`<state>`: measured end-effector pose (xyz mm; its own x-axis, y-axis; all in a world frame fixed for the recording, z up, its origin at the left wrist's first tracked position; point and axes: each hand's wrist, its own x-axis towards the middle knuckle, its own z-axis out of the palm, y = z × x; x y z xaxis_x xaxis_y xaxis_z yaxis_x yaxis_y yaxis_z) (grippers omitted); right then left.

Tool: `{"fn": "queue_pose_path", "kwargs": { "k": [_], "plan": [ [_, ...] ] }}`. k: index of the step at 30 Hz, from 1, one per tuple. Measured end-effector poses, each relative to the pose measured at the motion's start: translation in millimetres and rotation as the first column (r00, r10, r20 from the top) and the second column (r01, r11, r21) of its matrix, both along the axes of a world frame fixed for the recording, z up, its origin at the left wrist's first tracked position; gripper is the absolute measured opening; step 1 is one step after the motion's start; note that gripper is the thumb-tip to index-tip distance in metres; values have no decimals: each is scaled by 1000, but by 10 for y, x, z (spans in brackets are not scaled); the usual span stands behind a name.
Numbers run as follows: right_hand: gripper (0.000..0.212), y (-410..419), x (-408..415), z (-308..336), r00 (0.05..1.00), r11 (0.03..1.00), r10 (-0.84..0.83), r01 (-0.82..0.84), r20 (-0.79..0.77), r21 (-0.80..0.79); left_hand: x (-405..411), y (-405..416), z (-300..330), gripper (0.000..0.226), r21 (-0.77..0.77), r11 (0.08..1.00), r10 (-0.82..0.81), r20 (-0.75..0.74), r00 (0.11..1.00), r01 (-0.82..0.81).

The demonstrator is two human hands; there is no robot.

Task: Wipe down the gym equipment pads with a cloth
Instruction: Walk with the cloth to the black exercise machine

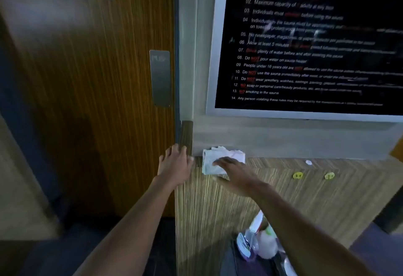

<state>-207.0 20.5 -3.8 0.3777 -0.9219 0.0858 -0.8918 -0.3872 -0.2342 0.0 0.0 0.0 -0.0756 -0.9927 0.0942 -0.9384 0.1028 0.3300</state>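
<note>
Right hand [234, 172] grip: fingers flat and apart, pressing on folded cloth [214, 160] at counter [283, 188] back-left corner, against the wall. Left hand [175, 162] open, braced on the corner by the door [98, 101]. Step looks like cloth pickup; no gym pads visible. Next: pinch cloth, go find pads.

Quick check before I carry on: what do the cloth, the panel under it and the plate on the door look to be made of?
The cloth looks like soft woven cotton, white and matte: it is crumpled, with a frayed top edge. The panel looks like wood-grain laminate or veneer, with fine straight streaks and a dull sheen; which one is unclear. The plate looks like brushed metal, grey and softly reflective, with faint lettering.
</note>
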Motion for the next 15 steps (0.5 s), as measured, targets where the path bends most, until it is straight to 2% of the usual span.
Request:
{"fn": "queue_pose_path", "kwargs": {
  "k": [4,9,12,15],
  "plan": [
    [69,-440,-211,-319,941,954,250,-280,-229,-109,15,-257,-277,54,32,999,-5,-7,1000,5],
    [70,-1032,-478,-577,774,762,423,-586,-472,-277,10,-553,-652,58,56,998,-10,19,1000,9],
    [66,-1313,-498,-600,706,681,504,-679,-497,-274,-4,-638,-840,60,41,999,-15,49,999,13],
    [59,-1493,-488,-642,686,616,595,-724,-419,-309,-23,-677,-905,72,-37,999,-2,6,1000,2]
  ]
}}
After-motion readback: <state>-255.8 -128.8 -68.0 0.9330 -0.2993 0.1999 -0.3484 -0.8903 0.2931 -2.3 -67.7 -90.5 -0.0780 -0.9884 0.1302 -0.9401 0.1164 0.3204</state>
